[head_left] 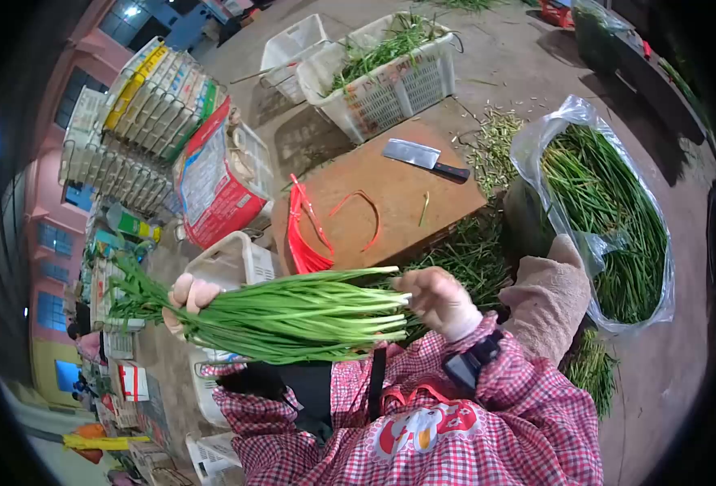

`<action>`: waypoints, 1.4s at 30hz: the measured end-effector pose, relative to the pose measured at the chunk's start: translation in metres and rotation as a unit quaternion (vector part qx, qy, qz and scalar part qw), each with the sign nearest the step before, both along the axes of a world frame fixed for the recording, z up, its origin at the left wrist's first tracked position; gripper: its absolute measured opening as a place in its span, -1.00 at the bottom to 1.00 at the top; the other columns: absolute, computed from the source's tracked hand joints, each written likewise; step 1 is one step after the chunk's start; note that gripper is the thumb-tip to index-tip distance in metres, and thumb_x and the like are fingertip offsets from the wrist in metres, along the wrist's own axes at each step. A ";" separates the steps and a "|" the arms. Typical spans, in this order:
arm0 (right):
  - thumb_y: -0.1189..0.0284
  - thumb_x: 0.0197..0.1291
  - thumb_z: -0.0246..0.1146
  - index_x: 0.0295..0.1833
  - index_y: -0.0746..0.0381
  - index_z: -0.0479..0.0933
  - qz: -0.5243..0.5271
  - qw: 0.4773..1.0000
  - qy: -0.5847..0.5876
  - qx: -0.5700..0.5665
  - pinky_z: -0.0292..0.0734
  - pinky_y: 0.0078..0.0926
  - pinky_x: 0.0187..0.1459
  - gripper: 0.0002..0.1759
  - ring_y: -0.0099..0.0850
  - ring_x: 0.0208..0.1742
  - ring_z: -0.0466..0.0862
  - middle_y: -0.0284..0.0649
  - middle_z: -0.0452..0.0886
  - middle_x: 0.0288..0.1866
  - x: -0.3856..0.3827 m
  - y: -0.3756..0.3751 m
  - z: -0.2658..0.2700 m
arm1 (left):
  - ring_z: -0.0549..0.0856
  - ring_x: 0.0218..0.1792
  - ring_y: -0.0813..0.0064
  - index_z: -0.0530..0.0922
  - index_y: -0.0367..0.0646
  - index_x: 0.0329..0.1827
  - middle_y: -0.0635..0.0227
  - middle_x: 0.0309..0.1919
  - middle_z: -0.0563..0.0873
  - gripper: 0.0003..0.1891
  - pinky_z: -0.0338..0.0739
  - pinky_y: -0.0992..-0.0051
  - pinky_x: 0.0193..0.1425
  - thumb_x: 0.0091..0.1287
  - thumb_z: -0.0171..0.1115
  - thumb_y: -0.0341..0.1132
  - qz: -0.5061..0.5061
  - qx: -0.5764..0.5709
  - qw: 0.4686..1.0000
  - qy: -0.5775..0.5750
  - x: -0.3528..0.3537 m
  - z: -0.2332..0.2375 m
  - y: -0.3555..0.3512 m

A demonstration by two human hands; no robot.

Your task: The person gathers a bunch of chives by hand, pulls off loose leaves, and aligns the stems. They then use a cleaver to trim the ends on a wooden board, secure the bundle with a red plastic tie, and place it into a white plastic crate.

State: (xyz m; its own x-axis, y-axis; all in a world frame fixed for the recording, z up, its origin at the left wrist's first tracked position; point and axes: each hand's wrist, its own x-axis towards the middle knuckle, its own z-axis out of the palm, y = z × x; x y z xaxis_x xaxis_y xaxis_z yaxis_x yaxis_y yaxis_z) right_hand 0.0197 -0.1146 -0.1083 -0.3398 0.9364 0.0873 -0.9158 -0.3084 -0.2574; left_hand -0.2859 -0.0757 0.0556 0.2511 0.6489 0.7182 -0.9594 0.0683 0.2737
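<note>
My left hand (186, 306) is closed round a thick bunch of garlic chives (293, 317), near its leafy end. The bunch lies level in front of my chest, pale stalk ends to the right. By those ends my right hand (439, 298) has its fingers curled together; what is between the fingertips I cannot make out. Beyond the bunch is a wooden board (374, 186), bearing a cleaver (424, 157) with a dark handle, a bundle of red ties (303, 235), a loose red tie (371, 219) and a small green stalk piece (424, 208).
On the right, a clear plastic bag (672, 279) holds many green stalks. Loose greens (471, 259) and cut stalk ends (494, 150) lie beside the board. A white crate (382, 105) with greens stands behind it. Stacked baskets (151, 105) and a red-and-white sack (220, 182) are at left.
</note>
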 end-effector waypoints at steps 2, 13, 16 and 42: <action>0.19 0.15 0.35 -0.21 0.33 0.58 -0.001 0.999 0.006 0.044 0.43 -0.09 0.14 -0.63 -0.20 0.03 0.59 -0.10 0.61 -0.11 0.031 0.000 -0.009 | 0.42 -0.25 0.55 0.34 0.01 -0.33 0.55 -0.36 0.38 -0.81 0.36 0.36 0.04 0.34 0.16 -0.18 0.088 -0.166 0.979 0.079 -0.023 0.008 -0.018; -0.13 -0.34 0.51 0.47 0.37 0.09 -0.224 0.493 -0.724 0.427 -0.01 0.06 0.44 0.32 0.16 0.46 0.17 0.20 0.20 0.43 0.019 -0.014 0.092 | 0.67 -0.25 0.32 0.59 -0.12 -0.27 0.36 -0.30 0.71 -0.77 0.64 0.21 -0.14 0.37 0.11 -0.15 0.286 -0.286 0.904 0.136 0.032 0.001 0.021; -0.09 -0.41 0.55 0.47 0.38 0.07 -0.219 0.515 -0.723 0.405 -0.06 0.10 0.45 0.36 0.18 0.48 0.12 0.21 0.16 0.45 -0.024 -0.008 0.089 | 0.68 -0.26 0.36 0.58 -0.14 -0.21 0.34 -0.31 0.69 -0.80 0.63 0.27 -0.11 0.34 0.14 -0.19 0.318 -0.348 0.855 0.217 0.080 0.002 0.014; 0.18 0.23 0.33 0.18 0.26 0.47 0.162 0.892 -0.246 0.343 0.47 -0.44 0.04 -0.49 -0.53 -0.04 0.56 -0.30 0.63 -0.05 -0.034 0.068 0.106 | 0.62 0.13 0.07 0.12 -0.24 0.46 -0.17 0.12 0.57 -0.28 0.54 0.05 0.21 0.31 0.26 -0.23 0.019 -0.225 0.852 0.472 0.111 0.025 0.019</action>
